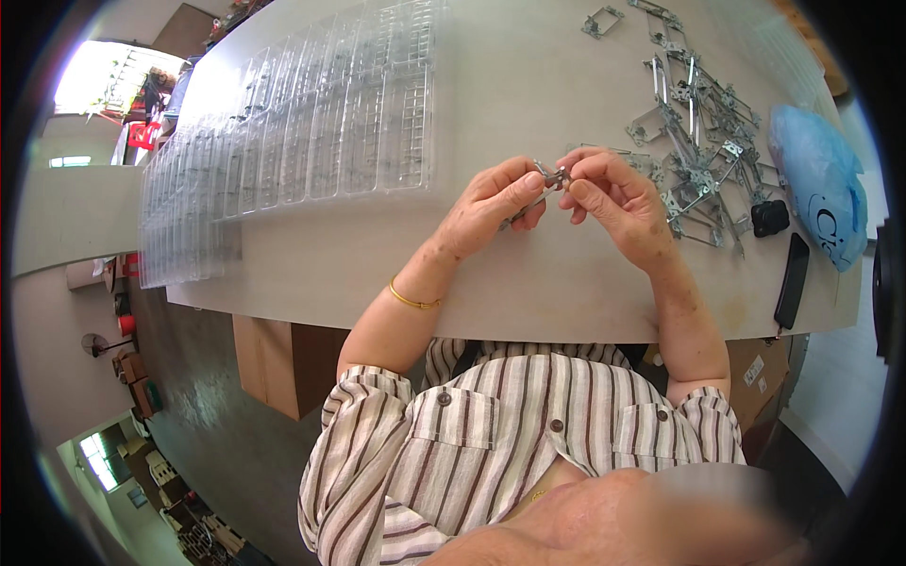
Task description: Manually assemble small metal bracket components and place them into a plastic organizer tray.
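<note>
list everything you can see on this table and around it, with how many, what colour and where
metal part: one, silver, pinched between both hands above the table
metal frames: a pile, too tangled to count, silver, table's right
plastic trays: many, clear, in overlapping rows on the table's left
bag: one, blue, far right
black knob: one, beside the bag
black flat bar: one, right table edge
table: one, off-white
box: one, brown, under the table
bracelet: one, gold, left wrist
shirt: striped, brown and white
left hand; right hand: both gripping the part

Pale worktable (528,85) with clear plastic trays (311,141), heaped metal brackets (698,141), blue bag (821,179), black phone (791,280).
</note>
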### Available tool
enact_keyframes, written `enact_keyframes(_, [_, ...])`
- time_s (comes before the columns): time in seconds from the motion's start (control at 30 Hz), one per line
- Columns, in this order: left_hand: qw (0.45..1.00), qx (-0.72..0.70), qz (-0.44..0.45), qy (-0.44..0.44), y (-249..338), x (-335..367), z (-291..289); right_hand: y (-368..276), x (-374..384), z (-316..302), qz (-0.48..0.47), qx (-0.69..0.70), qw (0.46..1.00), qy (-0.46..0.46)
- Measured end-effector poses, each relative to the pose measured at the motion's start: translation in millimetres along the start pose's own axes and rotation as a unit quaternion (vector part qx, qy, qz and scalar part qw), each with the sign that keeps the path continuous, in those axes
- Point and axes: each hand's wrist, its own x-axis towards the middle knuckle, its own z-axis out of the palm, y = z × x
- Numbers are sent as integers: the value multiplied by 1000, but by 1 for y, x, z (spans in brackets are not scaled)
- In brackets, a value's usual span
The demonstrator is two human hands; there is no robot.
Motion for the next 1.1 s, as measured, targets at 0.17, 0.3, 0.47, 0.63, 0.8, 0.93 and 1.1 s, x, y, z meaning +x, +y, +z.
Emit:
enact_keyframes(0.17, [1000, -10, -5, -10, 0, 0, 1, 4, 0, 0, -3, -16, 1000, -13])
enact_keyframes(0.3, [995, -94, -16, -21, -5, 2, -1, 7, 1, -1, -4, 33, 999, 3])
enact_keyframes(0.47, [975, -215, 18, -57, 0, 1, -1, 7, 2, -10, 65, 130, 988, 57])
enact_keyframes(0.63, [987, -140, 84, -7, -15, 5, -10, 8, 6, -15, 99, 241, 959, 116])
enact_keyframes(0.8, [971, 65, 226, 50, -9, 4, 3, 13, 7, -17, 133, 305, 937, 109])
enact_keyframes(0.93, [966, 109, 225, 63, -11, 6, -1, 15, 7, -12, 141, 314, 933, 103])
enact_keyframes(1.1, [964, -1, 246, 98, -9, 5, 2, -3, 4, -3, 224, 227, 946, 62])
